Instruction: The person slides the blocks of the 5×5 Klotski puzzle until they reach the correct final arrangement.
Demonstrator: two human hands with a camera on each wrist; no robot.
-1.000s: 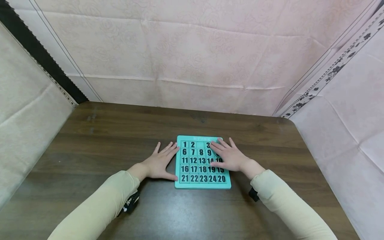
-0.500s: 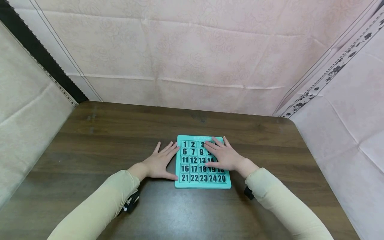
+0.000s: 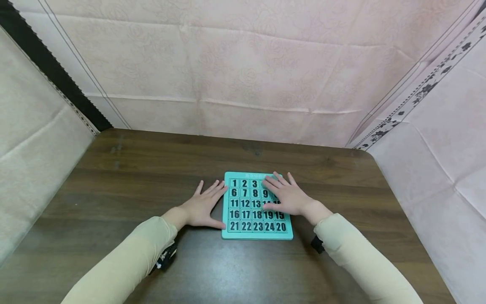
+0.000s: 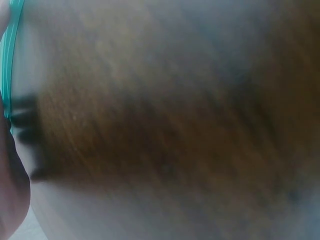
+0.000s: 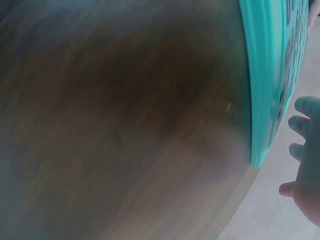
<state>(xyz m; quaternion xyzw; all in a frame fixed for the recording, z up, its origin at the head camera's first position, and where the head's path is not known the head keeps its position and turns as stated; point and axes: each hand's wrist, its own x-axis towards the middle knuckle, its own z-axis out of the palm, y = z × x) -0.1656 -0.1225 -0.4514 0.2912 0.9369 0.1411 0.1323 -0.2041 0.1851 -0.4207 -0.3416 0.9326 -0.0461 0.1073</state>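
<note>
A turquoise number slide puzzle (image 3: 257, 236) lies flat on the table, with rows of black-numbered tiles. My left hand (image 3: 201, 207), its fingers spread, rests at the puzzle's left edge, the thumb touching the lower part of that side. Over the upper right of the puzzle lies my right hand (image 3: 292, 198), fingers extended, covering several tiles of the upper rows; what lies under it is hidden. The left wrist view catches only a strip of the puzzle (image 4: 7, 60) and part of my hand (image 4: 12, 195). In the right wrist view, fingertips of my right hand (image 5: 307, 150) show beside the puzzle's rim (image 5: 260, 90).
The brown wooden table (image 3: 159, 152) has rounded far corners. Pale patterned cloth (image 3: 243, 71) hangs behind it and at both sides. A dark device (image 3: 165, 256) sits on the left wrist, another dark device (image 3: 317, 244) on the right.
The 3 tile has slid left until it sits beside the 2, where a gap was. My right hand moved left, then slightly back right. My left hand stayed still.
</note>
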